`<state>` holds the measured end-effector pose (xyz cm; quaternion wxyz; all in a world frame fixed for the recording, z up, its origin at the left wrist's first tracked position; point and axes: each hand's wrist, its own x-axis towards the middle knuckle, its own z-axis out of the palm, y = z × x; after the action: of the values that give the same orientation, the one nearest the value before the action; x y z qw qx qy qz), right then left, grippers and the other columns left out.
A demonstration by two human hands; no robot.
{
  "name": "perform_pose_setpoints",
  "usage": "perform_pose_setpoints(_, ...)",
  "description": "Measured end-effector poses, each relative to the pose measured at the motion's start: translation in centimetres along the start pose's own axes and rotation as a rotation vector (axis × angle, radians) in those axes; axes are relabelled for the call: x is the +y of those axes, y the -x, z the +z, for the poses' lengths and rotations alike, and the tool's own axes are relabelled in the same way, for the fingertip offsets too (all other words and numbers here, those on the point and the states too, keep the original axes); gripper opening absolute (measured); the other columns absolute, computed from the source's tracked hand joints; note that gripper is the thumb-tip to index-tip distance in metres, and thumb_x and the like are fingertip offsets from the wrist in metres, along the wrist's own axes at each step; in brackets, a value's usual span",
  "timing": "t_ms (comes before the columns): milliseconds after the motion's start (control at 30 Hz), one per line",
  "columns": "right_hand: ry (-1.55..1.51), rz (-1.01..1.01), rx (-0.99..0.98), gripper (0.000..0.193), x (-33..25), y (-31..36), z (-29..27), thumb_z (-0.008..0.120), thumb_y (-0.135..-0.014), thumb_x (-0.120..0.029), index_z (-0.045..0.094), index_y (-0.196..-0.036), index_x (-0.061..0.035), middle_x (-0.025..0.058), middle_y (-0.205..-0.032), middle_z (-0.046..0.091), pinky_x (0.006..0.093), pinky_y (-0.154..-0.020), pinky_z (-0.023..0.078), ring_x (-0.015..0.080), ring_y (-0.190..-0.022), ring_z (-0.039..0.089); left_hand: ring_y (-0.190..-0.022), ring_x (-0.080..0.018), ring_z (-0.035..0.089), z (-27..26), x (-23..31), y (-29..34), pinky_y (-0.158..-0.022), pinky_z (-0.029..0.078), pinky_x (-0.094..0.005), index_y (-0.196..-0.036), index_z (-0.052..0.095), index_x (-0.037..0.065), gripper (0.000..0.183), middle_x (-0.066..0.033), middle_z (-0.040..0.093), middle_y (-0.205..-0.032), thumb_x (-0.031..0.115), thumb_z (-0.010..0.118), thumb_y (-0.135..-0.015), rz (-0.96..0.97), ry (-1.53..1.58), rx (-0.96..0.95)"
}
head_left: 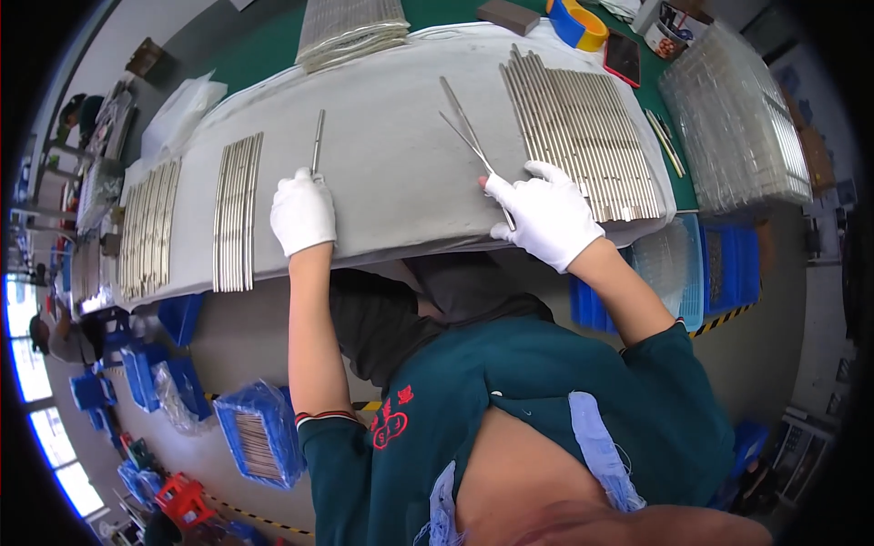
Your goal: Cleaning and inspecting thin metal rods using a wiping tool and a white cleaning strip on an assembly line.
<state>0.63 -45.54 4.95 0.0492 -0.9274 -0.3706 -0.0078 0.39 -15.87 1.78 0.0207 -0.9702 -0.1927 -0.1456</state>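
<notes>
My left hand (303,214), in a white glove, is closed around the lower end of a slim silvery metal rod (319,136) that points away from me over the grey cloth. In my gloved right hand (549,215) are two thin metal rods (466,123), crossing near the fingers and spreading apart at their far ends. One fingertip of that glove is bare. Just right of it lies a wide row of metal rods (583,136), side by side. Left of my left hand are a narrow row of rods (238,214) and another row (150,232) farther left.
The grey cloth (382,182) covers the table. Along the back lie clear plastic sleeves (353,32), a blue-yellow tape roll (578,25) and a phone (623,59). A stack of clear plastic packs (728,118) stands at right. Blue crates (728,264) sit below the table.
</notes>
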Motion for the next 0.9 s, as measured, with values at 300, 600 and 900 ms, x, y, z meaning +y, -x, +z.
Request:
perform_pose_setpoints(300, -0.242, 0.128, 0.18, 0.038, -1.0, -0.2, -2.0, 0.066, -0.078, -0.028, 0.058, -0.108, -0.0072, 0.0065, -0.069, 0.056, 0.0362, -0.065, 0.046, 0.0239, -0.068, 0.058, -0.088, -0.0385, 0.061, -1.4, 1.0, 1.8, -0.078, 0.049, -0.0437, -0.108, 0.059, 0.006, 0.029, -0.0217, 0.057, -0.104, 0.022, 0.045, -0.087, -0.199, 0.362, -0.121)
perform_pose_setpoints(600, -1.101, 0.227, 0.138, 0.026, -4.8, -2.7, 1.6, 0.045, -0.093, -0.014, 0.058, -0.113, -0.0042, 0.0031, -0.08, 0.054, 0.023, -0.065, 0.042, 0.0087, -0.069, 0.05, -0.047, -0.0009, 0.029, -3.9, 1.9, 4.3, -0.04, 0.03, -0.0172, -0.134, 0.042, 0.008, 0.044, 0.0042, 0.046, -0.073, 0.019, 0.051, -0.092, -0.42, 1.349, -0.437)
perform_pose_setpoints(900, -0.961, 0.273, 0.286, 0.036, -1.1, -0.9, 2.6, 0.043, -0.093, -0.007, 0.049, -0.129, -0.005, 0.0036, -0.08, 0.052, 0.0216, -0.069, 0.042, 0.0085, -0.071, 0.049, -0.046, -0.0022, 0.039, -4.6, 1.9, 8.0, -0.036, 0.031, -0.0153, -0.118, 0.049, 0.001, 0.028, -0.0024, 0.054, -0.077, 0.017, 0.047, -0.094, -0.402, 1.493, -0.691)
